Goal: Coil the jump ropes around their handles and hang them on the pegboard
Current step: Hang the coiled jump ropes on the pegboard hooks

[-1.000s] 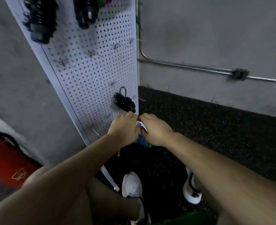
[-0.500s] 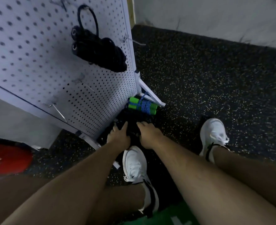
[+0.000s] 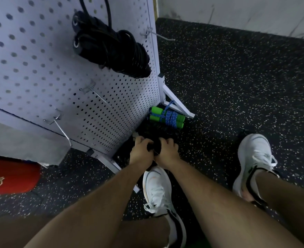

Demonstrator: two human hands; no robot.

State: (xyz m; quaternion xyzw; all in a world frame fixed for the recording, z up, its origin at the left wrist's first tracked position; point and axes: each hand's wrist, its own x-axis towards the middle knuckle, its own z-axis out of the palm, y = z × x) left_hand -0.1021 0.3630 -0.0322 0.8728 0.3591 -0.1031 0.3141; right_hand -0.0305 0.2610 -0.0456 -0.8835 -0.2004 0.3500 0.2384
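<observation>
Left hand (image 3: 140, 153) & right hand (image 3: 167, 151), fingers curled round black rope (image 3: 154, 147) on floor (image 3: 237, 86) at pegboard (image 3: 40, 68) foot. Green-handled rope (image 3: 167, 116) at 12 o'clock of them. Prob light, cord floppy: grab by stiff handles

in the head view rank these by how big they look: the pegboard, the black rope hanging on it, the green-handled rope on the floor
1. pegboard
2. black rope
3. green-handled rope
The black rope hangs nearer the camera, so the two ropes' true sizes may differ less.
</observation>
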